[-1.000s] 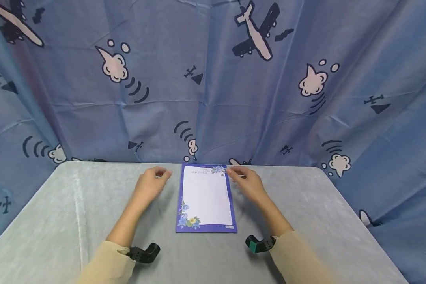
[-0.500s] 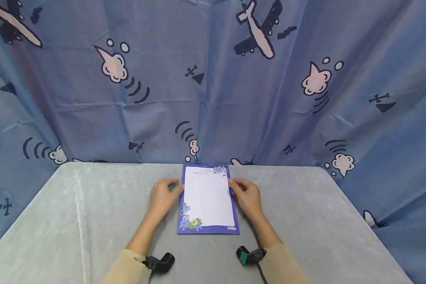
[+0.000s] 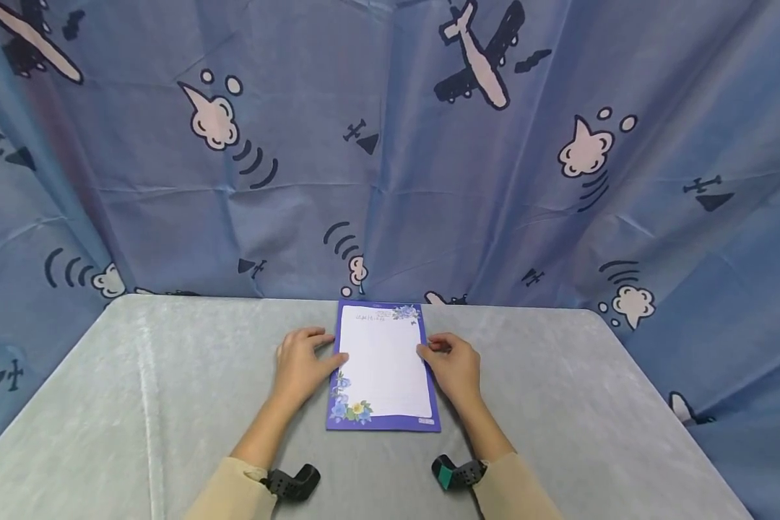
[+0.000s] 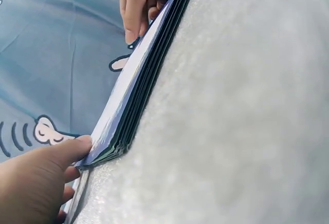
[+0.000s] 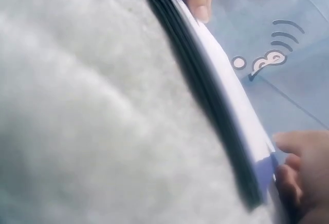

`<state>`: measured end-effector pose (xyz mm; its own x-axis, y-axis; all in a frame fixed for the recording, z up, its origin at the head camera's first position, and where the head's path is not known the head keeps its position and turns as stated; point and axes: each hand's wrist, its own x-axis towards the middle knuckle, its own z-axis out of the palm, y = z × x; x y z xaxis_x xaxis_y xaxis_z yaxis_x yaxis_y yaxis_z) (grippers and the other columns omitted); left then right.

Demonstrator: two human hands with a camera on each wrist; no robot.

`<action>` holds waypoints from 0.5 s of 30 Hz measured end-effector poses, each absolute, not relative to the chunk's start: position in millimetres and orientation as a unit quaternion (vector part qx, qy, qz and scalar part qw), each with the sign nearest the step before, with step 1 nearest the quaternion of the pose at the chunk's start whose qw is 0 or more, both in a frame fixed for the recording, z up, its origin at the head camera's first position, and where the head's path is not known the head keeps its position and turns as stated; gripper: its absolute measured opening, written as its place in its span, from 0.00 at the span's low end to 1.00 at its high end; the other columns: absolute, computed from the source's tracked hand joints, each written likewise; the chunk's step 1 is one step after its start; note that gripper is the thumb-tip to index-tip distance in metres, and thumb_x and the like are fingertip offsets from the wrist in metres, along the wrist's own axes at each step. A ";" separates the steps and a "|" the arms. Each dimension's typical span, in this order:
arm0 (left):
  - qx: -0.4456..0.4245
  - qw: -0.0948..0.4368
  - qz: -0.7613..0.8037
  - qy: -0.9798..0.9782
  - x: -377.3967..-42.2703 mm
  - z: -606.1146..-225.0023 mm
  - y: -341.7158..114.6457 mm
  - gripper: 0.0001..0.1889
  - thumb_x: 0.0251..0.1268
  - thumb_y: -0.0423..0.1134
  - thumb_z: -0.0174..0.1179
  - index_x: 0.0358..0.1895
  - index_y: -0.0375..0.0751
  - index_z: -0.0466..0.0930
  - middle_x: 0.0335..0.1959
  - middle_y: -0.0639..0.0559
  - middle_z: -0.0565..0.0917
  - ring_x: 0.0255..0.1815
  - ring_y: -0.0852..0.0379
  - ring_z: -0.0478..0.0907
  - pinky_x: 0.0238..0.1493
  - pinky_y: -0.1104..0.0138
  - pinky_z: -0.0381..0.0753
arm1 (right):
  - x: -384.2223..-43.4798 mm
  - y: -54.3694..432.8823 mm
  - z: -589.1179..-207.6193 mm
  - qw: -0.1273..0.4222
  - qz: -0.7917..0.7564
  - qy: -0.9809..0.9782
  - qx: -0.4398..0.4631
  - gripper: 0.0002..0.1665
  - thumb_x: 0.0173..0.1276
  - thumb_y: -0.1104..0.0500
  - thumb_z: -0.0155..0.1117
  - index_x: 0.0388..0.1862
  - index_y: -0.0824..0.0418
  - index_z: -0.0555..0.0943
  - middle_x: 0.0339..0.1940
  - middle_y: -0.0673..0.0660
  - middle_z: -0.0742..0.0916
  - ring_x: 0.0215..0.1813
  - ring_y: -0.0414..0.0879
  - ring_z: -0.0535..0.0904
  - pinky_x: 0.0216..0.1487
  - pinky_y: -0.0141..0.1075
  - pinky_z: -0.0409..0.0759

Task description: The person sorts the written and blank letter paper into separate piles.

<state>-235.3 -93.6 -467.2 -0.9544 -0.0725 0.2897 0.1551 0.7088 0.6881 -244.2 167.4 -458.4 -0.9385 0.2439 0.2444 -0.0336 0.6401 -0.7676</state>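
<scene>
The left hand [image 3: 300, 365] has its thumb on the face of a notebook [image 3: 386, 368] and its other fingers bent at the side edge, a narrow hold on the nine o'clock side. The right hand [image 3: 456, 365] grips the three o'clock side likewise, thumb on the border, fingers curled close beside it; how far any fingertips reach underneath is hidden. The notebook lies between them near the far edge of the counter [image 3: 539, 404], its long sides running roughly from twelve to six o'clock. Its page is white within a purple border, with blue flowers [image 3: 406, 313] at one o'clock, a blue and yellow bunch [image 3: 351, 408] at seven, and faint lettering, too small to read, near the top. Both wrist views show a thick, layered near edge. Out at seven o'clock sits a black wrist camera [image 3: 292, 482]; at five, another black camera [image 3: 460, 473] bears a green patch. Beige sleeves [image 3: 230, 491] cover the forearms. Beyond the counter, at twelve o'clock, hangs a blue curtain [image 3: 299, 224] printed with planes and clouds.
</scene>
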 end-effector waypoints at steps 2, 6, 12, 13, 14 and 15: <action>-0.024 0.150 -0.374 -0.915 -234.4 -468.3 -93.6 0.24 0.50 0.48 0.78 0.50 0.39 0.89 0.59 0.41 0.84 0.66 0.37 0.73 0.67 0.41 0.63 | -242.8 166.8 -459.1 0.161 0.418 -0.892 -0.056 0.17 0.57 0.55 0.79 0.42 0.63 0.88 0.34 0.58 0.91 0.33 0.45 0.84 0.36 0.33 0.77; -0.019 0.159 -0.363 -0.918 -233.8 -469.3 -94.8 0.24 0.48 0.48 0.79 0.49 0.40 0.90 0.59 0.42 0.85 0.64 0.37 0.75 0.65 0.42 0.65 | -241.8 165.3 -460.2 0.159 0.419 -0.893 -0.042 0.19 0.56 0.54 0.80 0.43 0.63 0.88 0.35 0.58 0.90 0.33 0.44 0.83 0.36 0.32 0.77; -0.019 0.166 -0.365 -0.916 -235.3 -468.5 -95.6 0.25 0.45 0.48 0.80 0.49 0.43 0.90 0.58 0.44 0.86 0.64 0.39 0.76 0.66 0.43 0.67 | -242.3 165.5 -459.8 0.155 0.423 -0.892 -0.028 0.19 0.55 0.57 0.81 0.44 0.62 0.88 0.33 0.58 0.90 0.30 0.41 0.78 0.32 0.29 0.73; -0.020 0.164 -0.367 -0.915 -235.9 -468.3 -95.4 0.25 0.45 0.48 0.80 0.49 0.43 0.89 0.58 0.45 0.86 0.65 0.39 0.76 0.66 0.43 0.67 | -242.5 165.8 -459.6 0.155 0.424 -0.892 -0.031 0.19 0.55 0.57 0.81 0.44 0.63 0.88 0.33 0.58 0.89 0.29 0.41 0.77 0.31 0.29 0.73; -0.022 0.163 -0.368 -0.915 -236.9 -468.2 -95.3 0.25 0.45 0.48 0.80 0.49 0.43 0.89 0.58 0.45 0.86 0.65 0.40 0.76 0.67 0.43 0.67 | -243.0 166.1 -459.4 0.154 0.424 -0.892 -0.034 0.20 0.55 0.57 0.81 0.45 0.63 0.88 0.32 0.58 0.89 0.29 0.40 0.77 0.31 0.28 0.73; -0.024 0.164 -0.369 -0.915 -237.9 -468.0 -95.3 0.25 0.45 0.48 0.80 0.49 0.43 0.89 0.58 0.45 0.86 0.65 0.40 0.76 0.67 0.44 0.67 | -243.7 166.3 -459.1 0.153 0.426 -0.891 -0.037 0.21 0.55 0.57 0.81 0.47 0.62 0.87 0.32 0.58 0.89 0.28 0.39 0.77 0.31 0.28 0.73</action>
<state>-237.9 -95.3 -468.0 -0.9453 -0.0769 0.3170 0.1646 0.7266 0.6671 -243.7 166.3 -459.1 -0.9506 0.1963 0.2404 -0.0635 0.6351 -0.7698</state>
